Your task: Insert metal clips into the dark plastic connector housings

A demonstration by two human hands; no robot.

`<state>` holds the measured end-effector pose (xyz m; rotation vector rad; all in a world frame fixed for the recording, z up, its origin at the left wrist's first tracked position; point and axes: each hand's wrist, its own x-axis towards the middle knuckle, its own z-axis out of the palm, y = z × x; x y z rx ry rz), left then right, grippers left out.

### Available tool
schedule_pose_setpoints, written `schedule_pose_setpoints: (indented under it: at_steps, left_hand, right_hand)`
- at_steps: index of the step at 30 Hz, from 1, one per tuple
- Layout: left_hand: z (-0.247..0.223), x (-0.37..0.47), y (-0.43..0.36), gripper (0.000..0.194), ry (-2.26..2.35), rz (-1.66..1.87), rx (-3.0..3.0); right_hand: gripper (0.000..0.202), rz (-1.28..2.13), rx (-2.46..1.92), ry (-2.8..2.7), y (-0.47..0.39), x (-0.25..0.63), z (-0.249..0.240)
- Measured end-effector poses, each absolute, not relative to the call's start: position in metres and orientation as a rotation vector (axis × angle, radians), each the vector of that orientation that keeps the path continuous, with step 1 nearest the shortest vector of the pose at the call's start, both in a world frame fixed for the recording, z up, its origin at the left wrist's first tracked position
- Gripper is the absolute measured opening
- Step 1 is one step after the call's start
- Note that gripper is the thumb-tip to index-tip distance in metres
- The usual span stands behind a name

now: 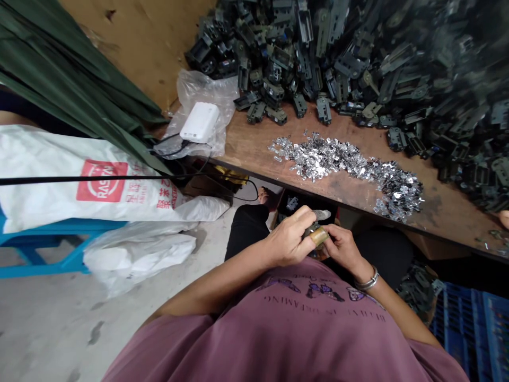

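1. Dark part [309,230]: one, in front of the person's body, short of the tabletop [254,140] edge; mostly covered by fingers, so its long axis cannot be told
2. Left hand [293,237]: closed round the dark part from the left, thumb on the body side; of the two, it covers more of the part
3. Right hand [342,246]: fingers drawn narrow, tips meeting the left hand at the part's right side; whether they grip it cannot be told; bracelet [369,280] on the wrist
4. Yellowish band [318,236]: at the left thumb, between both hands; wrapping or loose piece, cannot be told
5. Key relation: part lies between the hands, left hand behind and around it, right hand at its right side; shiny pieces [314,159] lie beyond it, ahead and to the right, in a strip running away from the left and back toward the right, its near end closer to the right hand
6. Housings [324,109]: many, dark, heaped on the tabletop beyond the shiny pieces
7. White device [199,123]: one, on clear plastic [226,90], left end of the tabletop
8. Sack [51,170]: white, red-printed, left, over a blue stool [79,233]
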<state>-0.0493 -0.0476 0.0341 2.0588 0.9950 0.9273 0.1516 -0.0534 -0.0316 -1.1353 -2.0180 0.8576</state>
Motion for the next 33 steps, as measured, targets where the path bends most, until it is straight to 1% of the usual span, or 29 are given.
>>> schedule_pose_setpoints:
  at_steps: [3, 13, 19, 27, 33]
  left_hand:
    - [0.0350, -0.0493, -0.0479, 0.021, 0.988, 0.889, 2.032]
    - [0.0319, -0.0474, -0.0499, 0.021, 0.987, 0.952, 2.061]
    - [0.0335, -0.0461, -0.0472, 0.027, 0.972, 1.000, 2.129]
    - [0.0282, -0.0481, -0.0495, 0.020, 0.996, 0.893, 2.082]
    - [0.0281, -0.0472, -0.0489, 0.033, 0.933, 1.068, 2.072]
  right_hand:
    - [0.017, 0.867, -1.144, -2.011, -0.0537, 0.1513, -0.0338]
    - [0.019, 0.880, -1.141, -2.031, -0.0540, 0.1500, -0.0381]
    - [0.017, 0.899, -1.125, -2.029, -0.0542, 0.1507, -0.0402]
    - [0.022, 0.919, -1.136, -2.015, -0.0552, 0.1489, -0.0416]
    - [0.022, 0.947, -1.153, -2.013, -0.0560, 0.1473, -0.0409]
